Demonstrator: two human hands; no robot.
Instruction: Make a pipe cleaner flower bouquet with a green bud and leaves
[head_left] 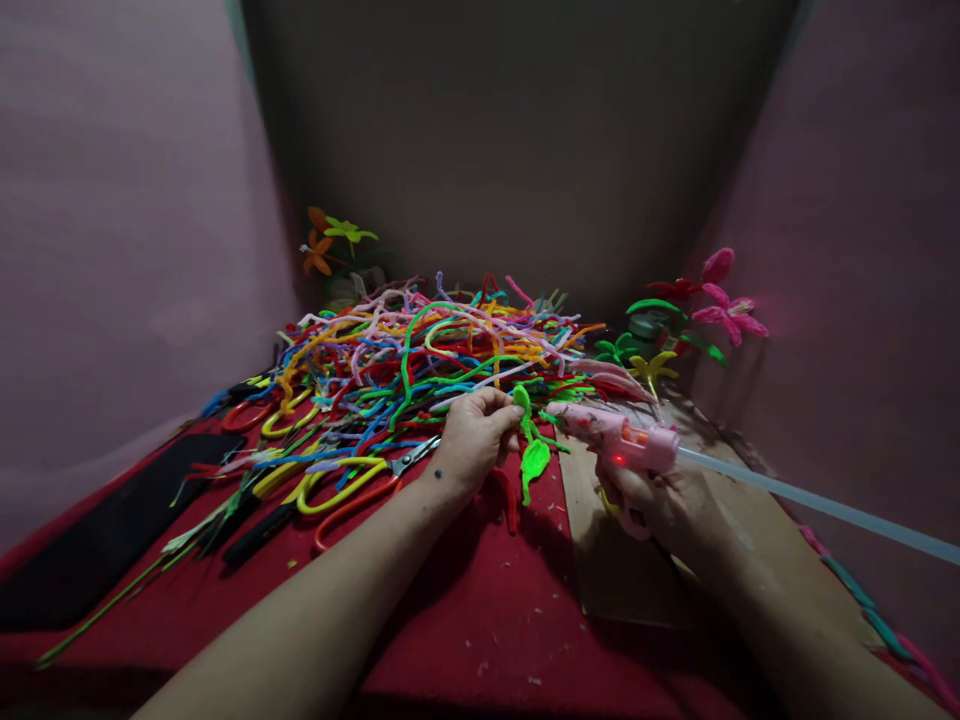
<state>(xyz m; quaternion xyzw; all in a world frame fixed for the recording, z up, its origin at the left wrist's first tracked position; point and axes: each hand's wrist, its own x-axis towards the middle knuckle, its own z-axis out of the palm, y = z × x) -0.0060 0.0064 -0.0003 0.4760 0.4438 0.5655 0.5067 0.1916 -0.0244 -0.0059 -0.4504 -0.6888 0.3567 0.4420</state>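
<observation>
We pinch green leaf piece (535, 460) in grip of left hand (480, 435), above counter (480, 620), well back from front edge; long axis near upright. Right hand (651, 500) grasps pink glue gun (600, 428), nozzle (554, 409) pointing left, just beside piece; contact unclear.

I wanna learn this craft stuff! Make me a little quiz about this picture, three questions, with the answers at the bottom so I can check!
1. What is the right hand holding?
2. True or false: the left hand is holding a yellow flower.
3. Pick one. What colour is the top of the table?
a) blue
b) red
c) white

Key
1: A pink glue gun, with a long pale stick poking out of its back.
2: False. Its fingers pinch a bright green leafy piece.
3: b
</observation>
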